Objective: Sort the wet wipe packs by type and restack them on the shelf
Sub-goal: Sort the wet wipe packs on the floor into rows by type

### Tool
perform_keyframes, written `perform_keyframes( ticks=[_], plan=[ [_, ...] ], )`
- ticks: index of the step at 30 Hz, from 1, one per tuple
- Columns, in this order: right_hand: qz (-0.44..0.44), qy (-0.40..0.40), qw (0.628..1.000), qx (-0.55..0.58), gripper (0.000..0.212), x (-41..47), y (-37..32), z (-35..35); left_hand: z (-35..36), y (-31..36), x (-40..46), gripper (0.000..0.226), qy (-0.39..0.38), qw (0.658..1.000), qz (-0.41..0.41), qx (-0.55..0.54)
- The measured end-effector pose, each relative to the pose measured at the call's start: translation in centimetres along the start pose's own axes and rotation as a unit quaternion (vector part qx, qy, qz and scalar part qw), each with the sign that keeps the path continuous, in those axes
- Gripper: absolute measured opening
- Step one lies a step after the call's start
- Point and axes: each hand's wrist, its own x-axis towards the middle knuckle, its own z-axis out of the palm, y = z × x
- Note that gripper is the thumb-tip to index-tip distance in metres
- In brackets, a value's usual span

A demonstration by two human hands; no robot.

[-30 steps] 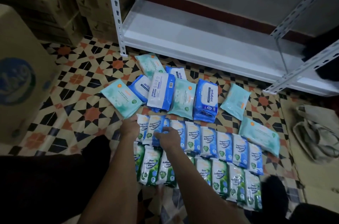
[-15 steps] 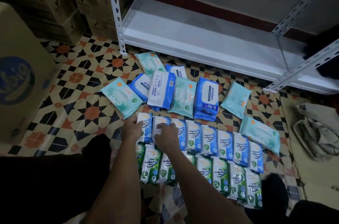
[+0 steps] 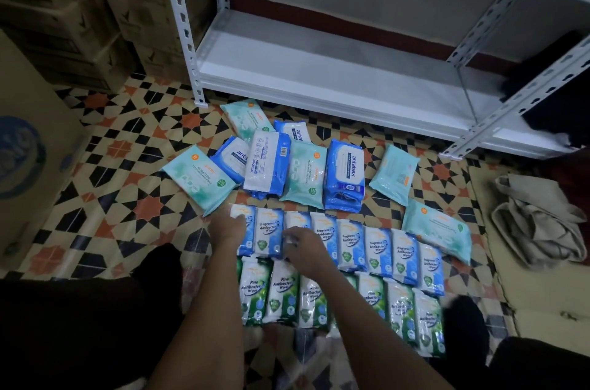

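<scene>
Blue packs: a row of "Fragrance Free Antibacterial Wipes" packs [image 3: 351, 243] lies side by side on the floor, centre of the frame, running left to right.
Green packs: a row of "Pine Antibacterial Wipes" packs [image 3: 284, 297] lies just below the blue row, edges touching it.
Antabax packs: blue-and-white packs [image 3: 344, 172] lie loosely above the rows, some overlapping, one small stack right of centre.
Teal packs: pale teal packs [image 3: 199, 180] are scattered among and around the antabax ones, one at the far right end of the blue row.
Left hand: left hand [image 3: 228, 225] rests on the leftmost blue pack, fingers curled over its left edge; whether it grips, I cannot tell.
Right hand: right hand [image 3: 303, 249] lies on the third blue pack, fingers bent down onto it; grip unclear.
Shelf: the white metal shelf [image 3: 319, 70] stands in the upper half of the frame, its lowest board bare.
Floor: patterned tiles [image 3: 127, 198].
Boxes: cardboard boxes [image 3: 79, 6] upper left, one more at the left edge.
Cloth: a crumpled beige cloth [image 3: 539, 223] lies at the right.
</scene>
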Motion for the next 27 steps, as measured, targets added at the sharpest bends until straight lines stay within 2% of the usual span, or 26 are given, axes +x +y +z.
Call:
perform_keyframes(
  ticks=[3, 6, 9, 11, 13, 19, 25, 27],
  plan=[
    [0.03, 0.015, 0.999, 0.019, 0.028, -0.8, 2.5, -3.1, -0.4, 2.7, -1.1, 0.044, 0.056, 0.995, 0.004, -0.085],
    [0.057, 0.049, 0.997, 0.016, 0.024, -1.4, 4.8, -6.5, -0.2, 6.0, -2.6, 0.033, 0.054, 0.991, 0.031, -0.121],
    [0.056, 0.078, 0.995, 0.008, 0.021, -2.0, 6.4, -9.7, 1.7, 8.7, -3.8, 0.023, -0.016, 0.987, 0.045, -0.152],
    [0.055, 0.081, 0.995, 0.013, 0.022, -2.3, 7.3, -11.6, 3.4, 10.2, -4.8, 0.012, -0.099, 0.976, 0.011, -0.195],
    [0.058, 0.082, 0.995, 0.012, 0.023, -2.8, 8.4, -13.5, 5.2, 11.6, -7.1, 0.011, -0.166, 0.961, 0.009, -0.222],
    [0.09, 0.092, 0.992, 0.018, 0.019, -2.9, 12.3, -19.4, 9.0, 14.9, -12.2, 0.015, -0.286, 0.948, 0.108, -0.09],
    [0.144, 0.091, 0.985, 0.026, 0.023, -1.5, 16.2, -23.6, 11.2, 18.9, -11.0, 0.012, -0.306, 0.925, 0.212, 0.08],
    [0.163, 0.089, 0.982, 0.021, 0.026, -0.5, 17.9, -24.4, 12.5, 20.5, -9.8, 0.009, -0.303, 0.905, 0.259, 0.151]
  ],
)
